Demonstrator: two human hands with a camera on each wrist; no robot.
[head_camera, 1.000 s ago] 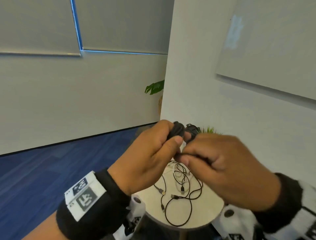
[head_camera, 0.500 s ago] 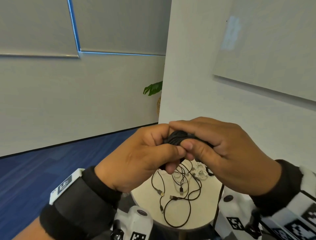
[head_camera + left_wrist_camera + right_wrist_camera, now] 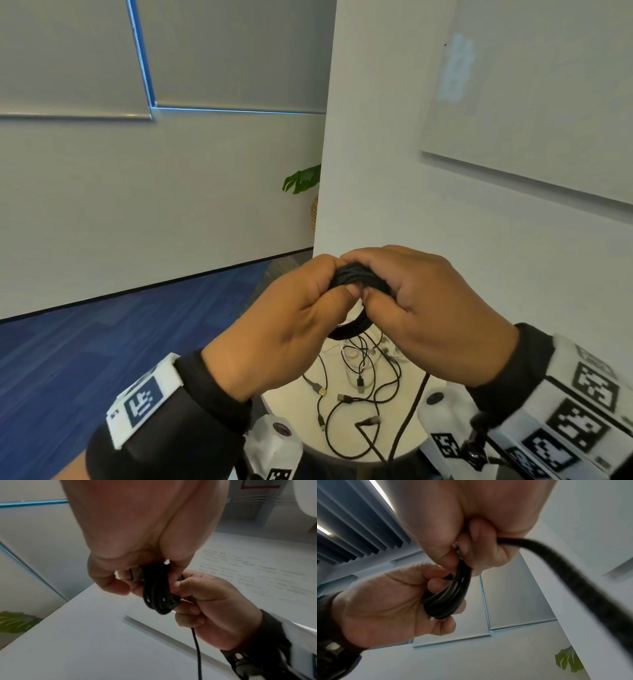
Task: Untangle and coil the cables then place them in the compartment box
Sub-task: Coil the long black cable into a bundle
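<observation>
Both hands hold one coil of black braided cable point(image 3: 354, 274) in the air above a small round table. My left hand point(image 3: 294, 322) grips the coil point(image 3: 159, 593) with curled fingers and thumb. My right hand point(image 3: 421, 308) pinches the same coil point(image 3: 443, 599) from the other side. A free tail of the cable point(image 3: 407, 418) hangs down from the right hand past the table edge. Several thin black and white cables point(image 3: 359, 383) lie tangled on the table below. The compartment box is not in view.
The round white table point(image 3: 284, 404) stands low beneath my hands, against a white wall point(image 3: 394, 188). Blue carpet point(image 3: 102, 342) spreads to the left. A green plant point(image 3: 303, 178) peeks out behind the wall corner. A whiteboard point(image 3: 548, 102) hangs on the right.
The right hand moved over the top of the coil and closed in beside the left thumb. Both hands shifted slightly right and closer together; the coil looks thicker.
</observation>
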